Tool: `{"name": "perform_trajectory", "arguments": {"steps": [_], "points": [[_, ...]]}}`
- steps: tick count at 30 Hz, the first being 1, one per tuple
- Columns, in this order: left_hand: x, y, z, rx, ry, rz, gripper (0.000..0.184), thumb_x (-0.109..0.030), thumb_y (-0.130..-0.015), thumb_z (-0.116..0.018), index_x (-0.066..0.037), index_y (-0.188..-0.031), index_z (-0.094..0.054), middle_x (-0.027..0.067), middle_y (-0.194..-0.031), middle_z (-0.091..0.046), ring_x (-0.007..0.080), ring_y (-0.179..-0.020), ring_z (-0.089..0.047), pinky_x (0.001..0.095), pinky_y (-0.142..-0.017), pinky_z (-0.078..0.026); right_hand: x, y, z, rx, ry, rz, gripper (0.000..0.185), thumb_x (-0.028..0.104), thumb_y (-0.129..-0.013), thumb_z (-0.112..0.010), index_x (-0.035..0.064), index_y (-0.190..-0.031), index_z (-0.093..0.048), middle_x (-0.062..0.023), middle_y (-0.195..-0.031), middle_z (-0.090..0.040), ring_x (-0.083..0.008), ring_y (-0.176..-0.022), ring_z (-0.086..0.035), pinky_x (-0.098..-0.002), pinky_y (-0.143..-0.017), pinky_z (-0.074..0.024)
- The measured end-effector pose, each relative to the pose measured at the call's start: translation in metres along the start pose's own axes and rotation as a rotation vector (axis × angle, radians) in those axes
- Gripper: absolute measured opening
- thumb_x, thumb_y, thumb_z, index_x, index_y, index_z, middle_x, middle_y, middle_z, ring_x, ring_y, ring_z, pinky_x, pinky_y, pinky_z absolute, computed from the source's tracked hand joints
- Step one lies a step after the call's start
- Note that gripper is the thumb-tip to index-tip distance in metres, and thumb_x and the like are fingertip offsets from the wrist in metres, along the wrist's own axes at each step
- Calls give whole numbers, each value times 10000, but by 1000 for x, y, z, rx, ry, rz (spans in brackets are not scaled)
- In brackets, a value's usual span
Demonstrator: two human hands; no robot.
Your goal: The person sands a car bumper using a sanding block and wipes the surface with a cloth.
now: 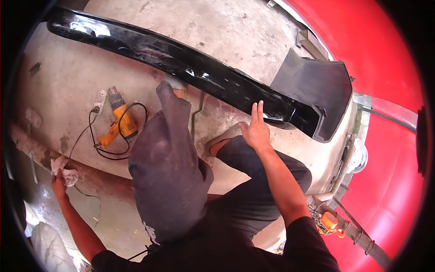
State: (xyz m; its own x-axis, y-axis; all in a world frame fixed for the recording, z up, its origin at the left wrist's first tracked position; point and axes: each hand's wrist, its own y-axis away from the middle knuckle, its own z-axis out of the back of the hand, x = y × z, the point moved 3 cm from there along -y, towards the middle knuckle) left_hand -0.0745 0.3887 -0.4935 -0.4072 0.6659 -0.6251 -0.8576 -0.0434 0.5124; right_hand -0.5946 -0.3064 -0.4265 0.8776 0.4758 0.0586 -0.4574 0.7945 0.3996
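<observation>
A long glossy black panel [181, 61] lies diagonally from the upper left to the right, with a wider dark end piece [331, 86] at its right. My right hand [257, 131] is at the panel's lower edge, fingers stretched out and fingertips over the black surface, holding nothing. Far to the left, my left hand [59, 185] is closed on a crumpled whitish cloth [69, 177], away from the panel. Dark fabric [167, 167] covers my left leg, and my right knee is bent.
An orange heat gun [123, 121] with a looped black cable lies on the floor beside a white power socket [100, 99]. A large red body surface [385, 59] runs along the right. An orange hook device [329, 221] is at the lower right.
</observation>
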Motion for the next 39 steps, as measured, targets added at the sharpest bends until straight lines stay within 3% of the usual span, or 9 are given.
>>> {"name": "perform_trajectory", "arguments": {"steps": [3, 9, 13, 17, 23, 26, 29, 37, 39], "points": [[-8, -1, -16, -68, -414, -178, 406, -349, -912, -642, 23, -1073, -656, 86, -893, -673, 172, -797, -608, 323, -692, -489, -10, 7, -7, 22, 11, 1, 916, 346, -830, -712, 2, -1523, -221, -127, -1633, -94, -383, -1122, -613, -442, -862, -531], [8, -14, 2, -147, -664, -218, 578, -428, -852, -625, 86, -1117, -634, 210, -968, -696, 283, -886, -652, 384, -809, -494, -52, 20, -15, -159, 33, 14, 881, 364, -845, -687, 12, -1518, -241, -141, -1627, -118, -365, -1231, -550, -454, -917, -518], [1, 10, -5, -135, -607, -148, 607, -438, -832, -643, 107, -1098, -632, 235, -971, -694, 332, -899, -656, 408, -812, -493, -38, 12, -9, -108, 13, -98, 912, 343, -822, -727, 39, -1528, -237, -164, -1621, -124, -370, -1291, -494, -423, -961, -494], [-6, 27, -13, -137, -559, -142, 604, -446, -814, -658, 102, -1067, -640, 257, -966, -688, 385, -896, -651, 434, -811, -490, 10, 0, -20, -87, -74, 114, 896, 324, -814, -731, 57, -1526, -257, -110, -1628, -144, -349, -1239, -546, -420, -933, -510], [-31, 55, -12, -382, -719, -173, 548, -407, -817, -675, 96, -1032, -639, 209, -930, -689, 291, -854, -650, 403, -782, -498, 79, -14, -11, 27, -127, 177, 841, 270, -835, -694, 69, -1525, -259, -81, -1634, -126, -362, -1109, -618, -439, -916, -514], [-15, 53, -18, -119, -447, 21, 567, -387, -821, -684, 103, -1100, -630, 194, -970, -699, 281, -883, -657, 400, -789, -502, 81, -15, -12, 37, -148, 214, 810, 262, -850, -668, 76, -1524, -259, -72, -1634, -128, -352, -1094, -624, -439, -906, -516], [-5, 54, -30, -114, -435, -204, 732, -496, -799, -736, 112, -1178, -588, 214, -1124, -668, 287, -1038, -637, 376, -901, -479, 71, -13, -12, 29, -129, 259, 798, 255, -848, -666, 86, -1520, -271, -60, -1630, -152, -338, -1084, -631, -437, -894, -520], [-55, 115, -61, -560, -762, -104, 757, -620, -800, -679, -26, -1256, -571, 228, -1263, -580, 396, -1131, -582, 474, -941, -462, 37, -4, -2, 33, 18, 213, 809, 264, -834, -682, 125, -1525, -285, -29, -1628, -177, -305, -1003, -669, -414, -863, -531], [-82, 133, -76, -602, -789, -233, 737, -633, -795, -673, -76, -1265, -569, 183, -1306, -548, 397, -1137, -573, 486, -921, -471, 44, -6, -4, 51, 33, 221, 818, 279, -838, -684, 113, -1529, -279, -43, -1629, -169, -305, -992, -672, -409, -853, -536]]}}
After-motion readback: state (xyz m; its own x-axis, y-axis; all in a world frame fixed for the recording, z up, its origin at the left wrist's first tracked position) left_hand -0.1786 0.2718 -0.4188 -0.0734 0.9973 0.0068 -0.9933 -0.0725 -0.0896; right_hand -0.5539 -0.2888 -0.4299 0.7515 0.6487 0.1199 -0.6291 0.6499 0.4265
